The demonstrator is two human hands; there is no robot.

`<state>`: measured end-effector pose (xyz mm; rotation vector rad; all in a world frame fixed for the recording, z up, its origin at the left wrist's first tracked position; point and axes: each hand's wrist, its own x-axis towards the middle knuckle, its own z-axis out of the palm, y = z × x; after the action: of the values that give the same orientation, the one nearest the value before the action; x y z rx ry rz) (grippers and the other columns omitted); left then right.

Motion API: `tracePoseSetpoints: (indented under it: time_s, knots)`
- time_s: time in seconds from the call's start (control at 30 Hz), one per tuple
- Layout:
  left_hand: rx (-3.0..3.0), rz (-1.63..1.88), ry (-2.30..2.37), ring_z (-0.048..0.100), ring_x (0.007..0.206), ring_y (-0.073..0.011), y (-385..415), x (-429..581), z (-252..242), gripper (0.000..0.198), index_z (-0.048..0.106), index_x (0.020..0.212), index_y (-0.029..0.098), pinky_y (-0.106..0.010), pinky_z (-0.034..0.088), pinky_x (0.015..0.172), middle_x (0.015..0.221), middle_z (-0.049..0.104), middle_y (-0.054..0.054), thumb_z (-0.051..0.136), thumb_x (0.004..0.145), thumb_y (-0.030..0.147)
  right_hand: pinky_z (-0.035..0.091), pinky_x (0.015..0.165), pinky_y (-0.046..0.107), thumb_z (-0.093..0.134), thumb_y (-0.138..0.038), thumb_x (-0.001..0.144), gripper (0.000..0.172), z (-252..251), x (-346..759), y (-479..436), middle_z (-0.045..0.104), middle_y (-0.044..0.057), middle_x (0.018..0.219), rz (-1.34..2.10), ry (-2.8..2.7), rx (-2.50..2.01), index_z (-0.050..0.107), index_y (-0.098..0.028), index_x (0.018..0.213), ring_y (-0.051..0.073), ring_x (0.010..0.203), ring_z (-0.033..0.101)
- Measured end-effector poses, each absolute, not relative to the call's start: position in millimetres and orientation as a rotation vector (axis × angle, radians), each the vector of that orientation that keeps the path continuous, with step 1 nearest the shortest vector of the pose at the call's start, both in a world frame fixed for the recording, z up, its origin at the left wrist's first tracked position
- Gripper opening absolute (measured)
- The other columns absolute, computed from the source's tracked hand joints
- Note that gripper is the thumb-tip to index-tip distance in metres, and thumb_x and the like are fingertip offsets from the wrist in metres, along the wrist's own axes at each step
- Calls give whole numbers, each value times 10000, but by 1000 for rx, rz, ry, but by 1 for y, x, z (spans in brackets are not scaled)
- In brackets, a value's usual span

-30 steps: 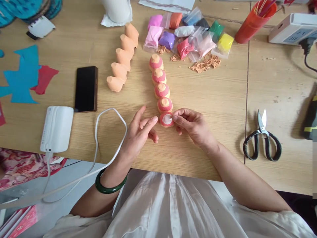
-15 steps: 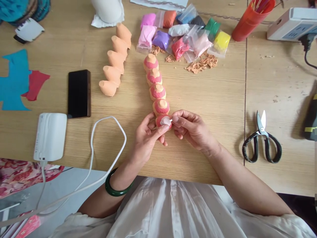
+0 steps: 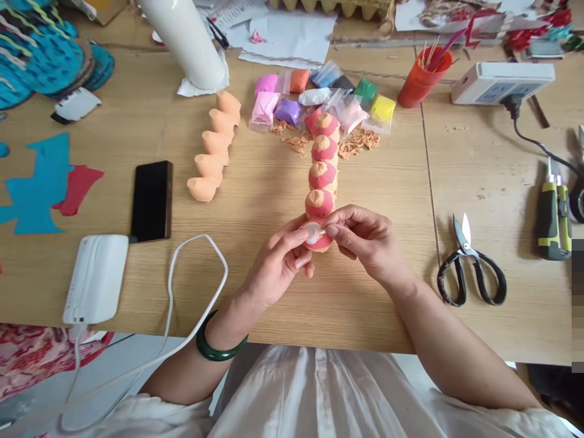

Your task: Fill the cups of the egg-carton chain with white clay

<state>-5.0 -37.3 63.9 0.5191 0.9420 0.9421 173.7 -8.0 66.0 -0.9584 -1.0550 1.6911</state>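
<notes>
One red strip point(image 3: 322, 175) ran up the frame from its centre, its near end between your left hand point(image 3: 278, 263), grasping it, thumb at the white patch point(image 3: 312, 232), and your equally near right hand point(image 3: 365, 237), pinching a white bit point(image 3: 323, 231).

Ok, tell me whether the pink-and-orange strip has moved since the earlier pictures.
Yes: the pink-and-orange strip has shifted right, farther from the plain orange strip.
</notes>
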Motion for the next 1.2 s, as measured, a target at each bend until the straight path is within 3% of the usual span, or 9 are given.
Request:
tracePoseSetpoints:
  time_s: [0.13,0.33,0.7,0.93,1.2]
  knots:
    - [477,932,955,321,496,-35,-36,-2,62,348,764,1017,192,-179,489,437,748,513,62,871,786,430,588,678,300,949,-497,809,318,64,175,-8,764,32,818,1640,-1133,-961,803,-216,844,160,735,672]
    - [422,891,928,315,489,-24,-37,-5,65,290,739,953,188,-160,463,433,744,503,70,870,800,396,650,821,355,913,-380,879,173,60,181,-9,821,62,903,1591,-1271,-849,857,-216,877,200,829,761]
    - [340,857,898,291,468,-13,-35,-6,69,283,684,824,189,-144,408,401,699,457,80,892,730,357,642,777,334,881,-338,918,124,65,184,-10,837,74,918,1471,-1415,-843,885,-215,901,213,832,792]
    - [360,879,861,322,460,-4,-36,-7,68,310,746,905,165,-134,431,401,733,543,70,894,744,385,635,732,275,854,-293,951,130,52,186,-5,857,81,960,1362,-1540,-709,870,-167,982,189,844,808]
    - [483,851,821,322,511,-13,-40,-10,63,285,731,977,189,-109,455,461,758,506,73,891,809,355,630,717,272,826,-272,973,107,51,186,-6,858,74,968,1340,-1573,-702,873,-181,1003,178,822,804]
